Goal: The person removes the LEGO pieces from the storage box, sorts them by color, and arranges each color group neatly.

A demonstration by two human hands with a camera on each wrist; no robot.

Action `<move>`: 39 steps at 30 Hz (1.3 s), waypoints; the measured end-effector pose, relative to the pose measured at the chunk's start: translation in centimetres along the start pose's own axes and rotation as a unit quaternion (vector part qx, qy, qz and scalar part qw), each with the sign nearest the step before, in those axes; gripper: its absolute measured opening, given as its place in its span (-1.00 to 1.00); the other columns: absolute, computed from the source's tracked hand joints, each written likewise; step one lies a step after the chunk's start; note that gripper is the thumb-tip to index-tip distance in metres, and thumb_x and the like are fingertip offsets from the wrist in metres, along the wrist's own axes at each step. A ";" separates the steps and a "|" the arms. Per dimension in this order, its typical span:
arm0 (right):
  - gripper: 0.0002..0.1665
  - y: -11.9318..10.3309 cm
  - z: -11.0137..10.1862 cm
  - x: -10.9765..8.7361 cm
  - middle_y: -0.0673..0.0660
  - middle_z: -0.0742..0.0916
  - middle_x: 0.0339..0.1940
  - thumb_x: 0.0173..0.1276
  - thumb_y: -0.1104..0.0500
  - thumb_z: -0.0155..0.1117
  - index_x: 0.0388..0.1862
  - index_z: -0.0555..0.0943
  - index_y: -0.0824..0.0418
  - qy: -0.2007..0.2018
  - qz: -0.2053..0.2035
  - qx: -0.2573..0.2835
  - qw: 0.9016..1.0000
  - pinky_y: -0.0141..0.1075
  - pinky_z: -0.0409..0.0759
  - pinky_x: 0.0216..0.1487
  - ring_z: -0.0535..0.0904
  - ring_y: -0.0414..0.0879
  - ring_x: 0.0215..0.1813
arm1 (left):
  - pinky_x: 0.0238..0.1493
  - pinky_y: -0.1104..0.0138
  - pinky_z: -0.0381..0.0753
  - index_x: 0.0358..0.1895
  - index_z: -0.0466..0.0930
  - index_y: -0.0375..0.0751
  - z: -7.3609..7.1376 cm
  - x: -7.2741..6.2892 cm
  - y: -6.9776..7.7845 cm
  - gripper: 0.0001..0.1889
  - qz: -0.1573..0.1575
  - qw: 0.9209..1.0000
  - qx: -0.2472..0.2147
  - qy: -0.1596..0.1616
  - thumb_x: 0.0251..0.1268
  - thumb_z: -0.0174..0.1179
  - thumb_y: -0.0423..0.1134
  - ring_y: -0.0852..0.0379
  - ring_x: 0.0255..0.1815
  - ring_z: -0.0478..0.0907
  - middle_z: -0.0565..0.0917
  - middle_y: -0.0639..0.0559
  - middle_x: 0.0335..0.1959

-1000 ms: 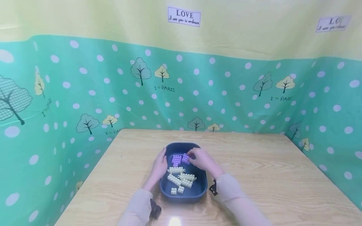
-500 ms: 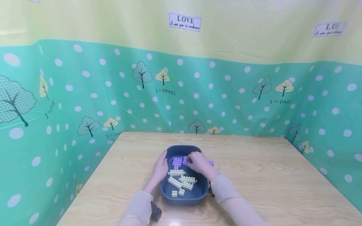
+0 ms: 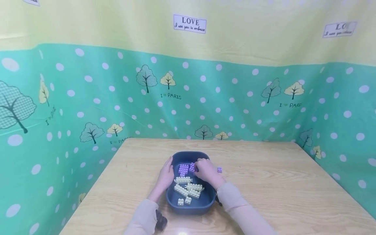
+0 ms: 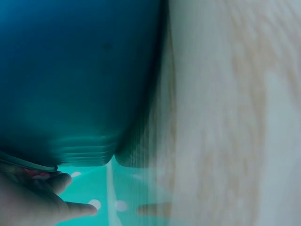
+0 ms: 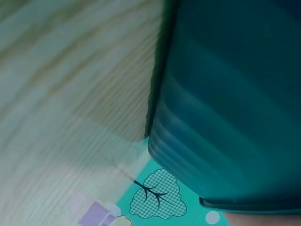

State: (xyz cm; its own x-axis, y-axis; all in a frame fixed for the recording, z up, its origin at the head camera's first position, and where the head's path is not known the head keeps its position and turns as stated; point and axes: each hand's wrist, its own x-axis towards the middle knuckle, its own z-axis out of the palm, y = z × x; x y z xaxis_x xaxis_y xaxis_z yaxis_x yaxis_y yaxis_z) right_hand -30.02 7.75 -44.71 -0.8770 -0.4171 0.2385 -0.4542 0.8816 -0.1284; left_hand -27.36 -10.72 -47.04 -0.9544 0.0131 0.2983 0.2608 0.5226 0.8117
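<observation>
In the head view, a dark blue plastic bin (image 3: 191, 210) holds purple and cream toy building bricks. My left hand (image 3: 166, 176) rests along the bin's left rim, its fingers fairly straight; in the left wrist view, the hand (image 4: 33, 200) lies close under the rim. Over the bin's right side, my right hand (image 3: 206, 170) reaches in with curled fingers, pinching at the right edge of a small group of purple bricks (image 3: 192, 167); its fingertips are partly hidden. Another block of purple bricks (image 3: 183, 169) lies just left of it. Nearer me are several cream bricks (image 3: 181, 190).
One small purple brick (image 3: 219, 169) lies on the wooden table (image 3: 264, 182), right of the bin. A black wrist strap piece (image 3: 161, 220) hangs by the left sleeve. A green dotted curtain (image 3: 188, 107) stands behind the table and along both sides.
The right hand has shifted slightly left and lower, covering more of the small purple group. The single purple brick right of the bin has come into view. The left hand stays at the rim.
</observation>
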 end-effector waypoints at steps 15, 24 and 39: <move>-0.72 -0.2 0.3 0.0 0.06 0.69 -0.42 0.00 0.13 0.48 -0.35 0.59 0.17 0.009 -0.004 -0.021 1.000 -0.20 0.64 -0.18 0.61 -0.05 -0.30 | 0.43 -0.09 0.08 0.34 0.12 -0.57 -0.3 -0.1 -0.2 -0.53 0.003 1.000 -0.001 -0.003 0.38 -0.23 -0.49 -0.34 0.40 0.10 0.16 -0.45 0.38; -0.66 0.0 0.5 0.0 0.06 0.70 -0.48 0.00 0.02 0.49 -0.35 0.65 0.22 0.014 -0.010 -0.051 0.999 -0.17 0.58 -0.13 0.60 -0.06 -0.35 | 0.43 -0.11 0.06 0.34 0.12 -0.55 -0.2 0.0 0.0 -0.53 -0.007 1.000 -0.011 -0.010 0.39 -0.23 -0.48 -0.34 0.42 0.08 0.14 -0.43 0.39; -0.78 0.4 0.4 0.0 0.08 0.70 -0.42 0.04 0.18 0.44 -0.31 0.65 0.21 0.074 -0.012 0.051 0.996 -0.28 0.62 -0.30 0.59 -0.10 -0.36 | 0.43 -0.11 0.08 0.34 0.14 -0.54 0.2 0.2 -0.2 -0.53 -0.010 1.000 -0.025 0.014 0.39 -0.22 -0.47 -0.34 0.40 0.10 0.17 -0.44 0.38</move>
State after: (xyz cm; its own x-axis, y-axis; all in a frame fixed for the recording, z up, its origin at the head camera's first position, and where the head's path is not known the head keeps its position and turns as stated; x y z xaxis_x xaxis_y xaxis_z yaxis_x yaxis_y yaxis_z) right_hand -30.24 8.02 -45.14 -0.8365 -0.3941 0.3808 -0.4951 0.8414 -0.2168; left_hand -27.63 -10.64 -47.18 -0.9554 -0.0209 0.2947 0.2492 0.4785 0.8420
